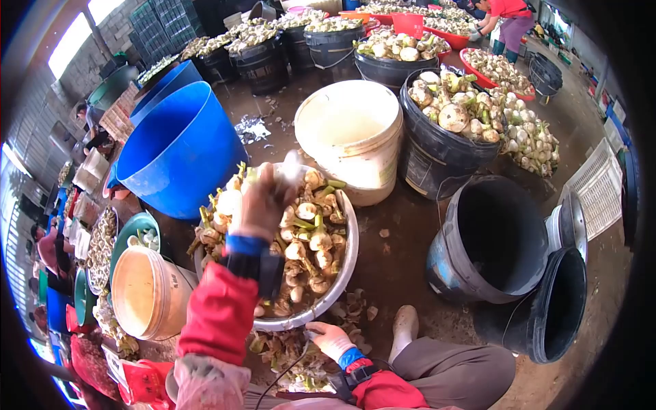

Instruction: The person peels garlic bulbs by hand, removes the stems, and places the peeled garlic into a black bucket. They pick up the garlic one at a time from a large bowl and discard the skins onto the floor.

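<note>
A round light-rimmed basin (347,263) holds a heap of whitish bulbs with short green stems (320,239). Over its upper part is my left hand (263,205), blurred, with its fingers closed around a pale thing too smeared to name. Just below the basin's near rim, my right hand (331,340) is closed with a small dark thing at its fingertips, not clear enough to identify. Stem and skin scraps (307,372) lie on the floor beneath it.
A blue tub (181,154) and a white bucket (352,140) stand beyond the basin. Another white bucket (147,294) is at left. Black buckets (495,239) stand at right. A person in red (509,10) bends over at the back.
</note>
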The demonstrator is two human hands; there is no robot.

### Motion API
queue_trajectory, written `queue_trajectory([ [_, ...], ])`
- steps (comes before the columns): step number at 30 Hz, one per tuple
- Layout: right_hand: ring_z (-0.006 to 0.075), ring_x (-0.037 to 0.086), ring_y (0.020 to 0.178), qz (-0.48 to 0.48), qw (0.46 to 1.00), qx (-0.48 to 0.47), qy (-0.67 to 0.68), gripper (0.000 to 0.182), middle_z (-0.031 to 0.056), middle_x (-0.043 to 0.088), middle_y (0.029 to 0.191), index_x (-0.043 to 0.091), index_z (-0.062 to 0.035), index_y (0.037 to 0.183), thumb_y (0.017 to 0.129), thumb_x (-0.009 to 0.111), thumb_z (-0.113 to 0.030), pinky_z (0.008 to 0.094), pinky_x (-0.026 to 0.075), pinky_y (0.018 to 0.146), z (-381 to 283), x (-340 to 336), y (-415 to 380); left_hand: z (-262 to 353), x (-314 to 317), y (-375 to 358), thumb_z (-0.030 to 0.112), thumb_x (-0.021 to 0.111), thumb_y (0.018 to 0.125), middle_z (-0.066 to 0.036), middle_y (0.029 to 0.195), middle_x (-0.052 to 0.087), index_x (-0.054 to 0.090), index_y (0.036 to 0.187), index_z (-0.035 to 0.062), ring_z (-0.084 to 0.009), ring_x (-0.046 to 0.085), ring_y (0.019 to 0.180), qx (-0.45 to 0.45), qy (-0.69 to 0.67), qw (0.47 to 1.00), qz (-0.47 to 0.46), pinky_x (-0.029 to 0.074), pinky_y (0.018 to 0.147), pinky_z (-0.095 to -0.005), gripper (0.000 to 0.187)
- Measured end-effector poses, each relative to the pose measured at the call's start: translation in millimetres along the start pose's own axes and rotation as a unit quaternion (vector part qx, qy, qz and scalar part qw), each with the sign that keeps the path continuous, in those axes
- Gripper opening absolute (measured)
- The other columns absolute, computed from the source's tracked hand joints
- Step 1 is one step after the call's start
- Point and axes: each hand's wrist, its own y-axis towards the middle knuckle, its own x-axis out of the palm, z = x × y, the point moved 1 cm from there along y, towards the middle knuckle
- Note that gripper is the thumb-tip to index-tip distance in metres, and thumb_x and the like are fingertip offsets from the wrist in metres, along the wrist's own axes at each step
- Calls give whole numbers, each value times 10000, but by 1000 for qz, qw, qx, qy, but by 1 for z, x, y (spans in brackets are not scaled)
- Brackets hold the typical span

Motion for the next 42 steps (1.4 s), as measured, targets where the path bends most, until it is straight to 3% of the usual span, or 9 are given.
queue_trajectory([
  [6,205,620,886,9,992,75,106,298,101,662,997,622,-94,1105,822,601,-187,276,449,807,-13,-18,2,20,67,19,353,668,800,-85,1020,568,539,1146,36,-204,573,877,-76,299,943,-124,481,768,-324,487],
  [9,97,578,873,37,979,52,194,344,48,658,973,614,-40,1114,780,543,-4,214,433,799,13,-12,8,-48,2,-13,250,652,781,-136,989,619,575,1166,145,-282,607,912,-9,820,535,-202,483,781,-346,407],
  [11,105,577,947,38,977,87,189,329,53,653,1031,605,-12,1115,792,544,-1,210,419,853,-1,-19,5,-75,-17,-44,179,657,745,-163,945,642,599,1132,210,-338,615,880,-1,871,471,-140,492,747,-387,393],
  [14,110,585,942,51,977,93,184,318,60,657,1034,607,-26,1121,808,551,-25,224,430,850,-7,-22,1,-106,-57,-52,103,620,733,-176,935,632,581,1136,228,-347,618,833,13,751,657,-58,499,704,-413,423],
  [23,114,605,844,51,985,28,161,283,84,674,924,631,-91,1101,828,586,-149,229,449,769,-9,-11,-3,-126,-72,-61,29,642,686,-175,1121,562,534,1184,223,-356,565,1009,-114,787,607,-6,462,840,-418,545],
  [26,120,595,931,66,983,17,173,330,89,652,1001,587,-21,1146,818,553,-34,226,450,818,-37,-26,-13,-120,-68,-86,56,667,693,-131,861,629,610,907,95,-302,608,798,38,613,778,134,482,759,-353,225],
  [31,155,556,1052,173,916,-66,357,386,114,596,1143,522,21,1208,828,591,20,258,437,902,-24,-13,1,-118,-82,-153,109,701,750,-29,956,613,538,1175,23,-128,566,814,15,365,918,153,471,744,-253,464],
  [38,152,574,981,161,870,23,465,402,71,570,1149,533,-19,1196,823,452,106,254,520,750,-26,-7,-8,-77,-55,-209,319,697,815,31,564,510,607,695,42,-66,440,513,-96,315,908,258,352,508,-211,315],
  [42,149,569,988,152,871,42,464,431,67,561,1162,537,-27,1197,807,435,125,248,518,743,-22,-5,-10,-97,-76,-189,114,687,809,-41,890,633,633,994,-2,-85,568,727,-36,245,943,224,464,653,-213,224],
])
